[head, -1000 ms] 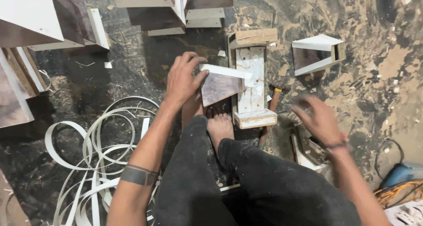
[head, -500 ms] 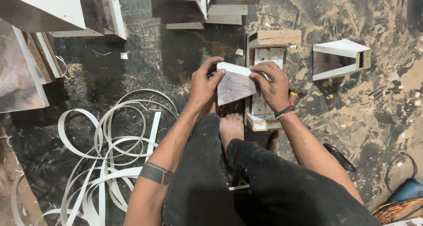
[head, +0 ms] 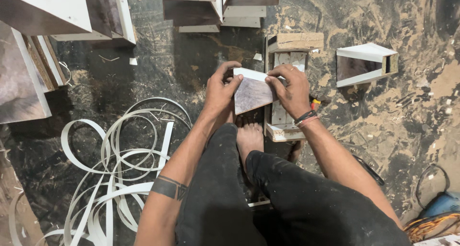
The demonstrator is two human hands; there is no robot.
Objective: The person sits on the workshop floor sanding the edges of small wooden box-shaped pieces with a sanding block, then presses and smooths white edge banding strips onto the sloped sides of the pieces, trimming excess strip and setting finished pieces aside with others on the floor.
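While seated on dusty floor, left hand (head: 219,90) and right hand (head: 290,88) pinch small laminate panel (head: 252,93) by opposite edges, fingers closed, above bare foot (head: 249,138), beside wooden jig (head: 286,92).

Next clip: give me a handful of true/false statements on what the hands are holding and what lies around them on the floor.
1. Both hands grip the same small panel. True: the left hand and right hand hold the panel at opposite ends.
2. The panel rests flat on the floor. False: it is held up, above the bare foot.
3. White edge strips lie coiled on the left side of the floor. True.
4. The right wrist is bare. False: it wears bands.
5. A wooden jig lies beyond the panel. True.
6. The floor is swept clean. False: sawdust covers it.
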